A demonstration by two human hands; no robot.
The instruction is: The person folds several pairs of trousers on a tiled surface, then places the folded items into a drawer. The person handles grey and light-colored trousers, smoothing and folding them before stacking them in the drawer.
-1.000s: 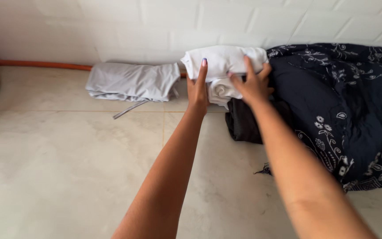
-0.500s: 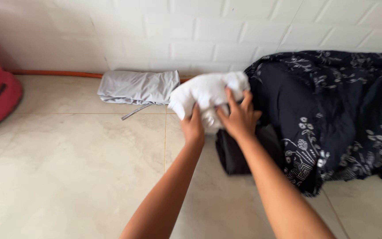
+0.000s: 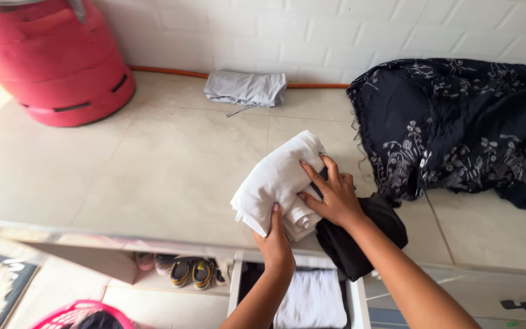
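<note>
The left hand [image 3: 273,240] is gripping the near corner of a folded white cloth bundle [image 3: 278,181], fingers curled over its edge, while the right hand [image 3: 333,196] is pressing its spread fingers against the bundle's right side, a folded black garment [image 3: 360,237] caught underneath. Both are sitting at the tiled worktop's [image 3: 153,170] front edge. Beyond the fingers, a folded grey cloth [image 3: 246,88] is lying by the wall; to their right a dark floral fabric [image 3: 464,131] is sprawling close by. Far left, a red cylinder [image 3: 56,61] is standing. Below, small shoes [image 3: 193,272] are showing.
</note>
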